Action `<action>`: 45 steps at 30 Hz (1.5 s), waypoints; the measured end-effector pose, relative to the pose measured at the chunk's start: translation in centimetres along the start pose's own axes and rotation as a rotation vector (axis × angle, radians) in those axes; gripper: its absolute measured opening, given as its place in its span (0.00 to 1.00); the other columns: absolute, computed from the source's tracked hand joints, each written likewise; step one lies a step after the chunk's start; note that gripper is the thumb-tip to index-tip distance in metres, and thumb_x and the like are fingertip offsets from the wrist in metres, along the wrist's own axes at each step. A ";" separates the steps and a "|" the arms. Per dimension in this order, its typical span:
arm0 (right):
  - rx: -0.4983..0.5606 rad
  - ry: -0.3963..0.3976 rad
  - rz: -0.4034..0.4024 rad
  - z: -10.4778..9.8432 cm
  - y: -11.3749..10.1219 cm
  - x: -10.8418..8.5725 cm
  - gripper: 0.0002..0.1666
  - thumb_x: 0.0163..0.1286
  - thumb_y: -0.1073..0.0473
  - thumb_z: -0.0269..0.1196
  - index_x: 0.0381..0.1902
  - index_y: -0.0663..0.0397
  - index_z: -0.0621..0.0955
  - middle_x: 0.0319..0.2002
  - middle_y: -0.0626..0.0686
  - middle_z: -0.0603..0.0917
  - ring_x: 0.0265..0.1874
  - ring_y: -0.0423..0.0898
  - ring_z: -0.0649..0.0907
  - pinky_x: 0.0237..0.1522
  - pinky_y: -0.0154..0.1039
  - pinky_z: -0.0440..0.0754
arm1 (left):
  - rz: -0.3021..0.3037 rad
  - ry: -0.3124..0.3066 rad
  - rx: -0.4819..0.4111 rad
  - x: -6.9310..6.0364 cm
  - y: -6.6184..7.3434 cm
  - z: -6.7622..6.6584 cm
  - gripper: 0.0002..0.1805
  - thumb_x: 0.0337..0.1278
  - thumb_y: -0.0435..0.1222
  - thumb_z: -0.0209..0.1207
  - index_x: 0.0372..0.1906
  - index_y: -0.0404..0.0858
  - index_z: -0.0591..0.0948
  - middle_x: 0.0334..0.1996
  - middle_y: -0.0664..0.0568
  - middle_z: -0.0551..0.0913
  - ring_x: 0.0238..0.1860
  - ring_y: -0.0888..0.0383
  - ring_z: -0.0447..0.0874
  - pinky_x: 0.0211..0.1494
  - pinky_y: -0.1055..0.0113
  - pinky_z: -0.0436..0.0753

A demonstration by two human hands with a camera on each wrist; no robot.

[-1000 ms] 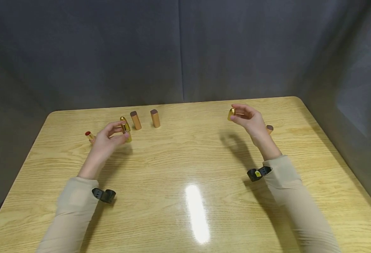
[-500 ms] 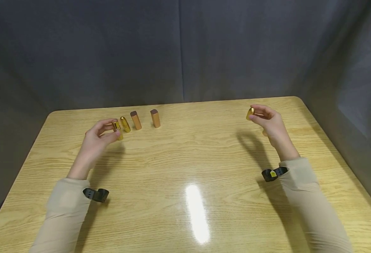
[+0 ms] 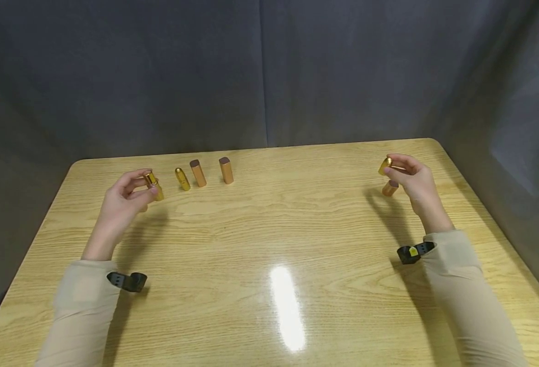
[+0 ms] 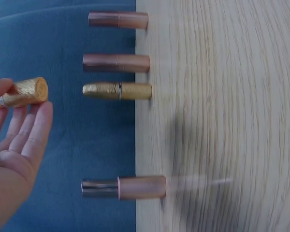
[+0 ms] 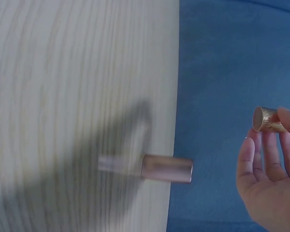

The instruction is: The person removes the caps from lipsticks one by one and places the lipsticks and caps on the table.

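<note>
My left hand (image 3: 119, 204) pinches an uncapped gold lipstick (image 3: 156, 187) between thumb and fingers, raised over the far left of the table. In the left wrist view its textured gold base (image 4: 26, 93) faces the camera. My right hand (image 3: 418, 188) pinches a rounded gold lipstick cap (image 3: 385, 165) above the far right; its hollow end shows in the right wrist view. Just below that cap stands a rose-gold cap (image 3: 390, 188). An open rose-gold lipstick (image 4: 142, 187) stands near the left hand, which mostly hides it in the head view.
A closed gold lipstick (image 3: 182, 179) stands right of the left hand. Two closed rose-gold lipsticks, one (image 3: 198, 174) beside it and another (image 3: 226, 171) further right, stand upright near the back edge. A dark cloth (image 3: 269, 76) hangs behind the wooden table (image 3: 232, 285).
My left hand has moved left with the gold lipstick, leaving the closed gold one fully visible. My right hand has moved right with the gold cap, past the standing rose-gold cap.
</note>
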State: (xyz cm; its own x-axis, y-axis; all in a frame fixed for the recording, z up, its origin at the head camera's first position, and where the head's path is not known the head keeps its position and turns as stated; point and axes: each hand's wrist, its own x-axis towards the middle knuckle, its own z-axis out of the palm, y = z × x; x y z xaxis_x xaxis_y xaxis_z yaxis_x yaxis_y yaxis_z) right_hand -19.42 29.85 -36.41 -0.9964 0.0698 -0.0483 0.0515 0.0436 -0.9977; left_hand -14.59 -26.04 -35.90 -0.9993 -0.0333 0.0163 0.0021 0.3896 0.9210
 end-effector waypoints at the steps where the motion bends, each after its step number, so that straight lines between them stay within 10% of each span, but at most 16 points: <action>1: 0.008 0.000 -0.001 -0.2 0.1 0.0 0.14 0.64 0.63 0.65 0.44 0.39 0.80 0.38 0.36 0.81 0.35 0.30 0.81 0.33 0.23 0.79 | 0.010 0.003 -0.039 0.0 -0.1 -0.1 0.26 0.63 0.38 0.58 0.65 0.47 0.68 0.43 0.73 0.75 0.39 0.80 0.78 0.35 0.80 0.77; 5: -0.006 0.010 0.003 -0.9 0.3 0.0 0.14 0.64 0.63 0.65 0.43 0.38 0.80 0.36 0.34 0.82 0.34 0.28 0.82 0.36 0.21 0.77 | 0.044 0.012 -0.201 -0.3 -0.4 -0.8 0.21 0.61 0.33 0.59 0.58 0.51 0.72 0.42 0.68 0.78 0.38 0.77 0.81 0.35 0.82 0.79; 28: -0.128 0.119 0.025 -4.3 1.7 0.1 0.12 0.64 0.63 0.64 0.41 0.38 0.80 0.32 0.29 0.81 0.34 0.25 0.78 0.35 0.15 0.75 | 0.111 0.143 -0.385 -1.7 -2.2 -4.3 0.23 0.59 0.25 0.58 0.58 0.46 0.75 0.43 0.67 0.83 0.40 0.74 0.82 0.42 0.87 0.78; 45: -0.097 0.115 0.068 -6.4 3.2 -0.1 0.16 0.63 0.70 0.63 0.35 0.39 0.79 0.28 0.31 0.81 0.28 0.25 0.80 0.31 0.18 0.77 | 0.027 0.179 -0.433 -2.1 -3.6 -5.8 0.22 0.55 0.24 0.61 0.51 0.49 0.77 0.40 0.68 0.84 0.38 0.76 0.83 0.40 0.86 0.78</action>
State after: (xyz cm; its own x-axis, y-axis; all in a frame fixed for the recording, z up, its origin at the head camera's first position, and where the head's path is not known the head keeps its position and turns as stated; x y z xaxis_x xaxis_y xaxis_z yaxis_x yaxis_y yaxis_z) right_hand -18.68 36.35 -39.33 -0.9763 0.1896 -0.1042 0.1303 0.1304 -0.9829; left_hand -12.24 -32.70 -36.98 -0.9766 -0.2020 0.0743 0.0812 -0.0258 0.9964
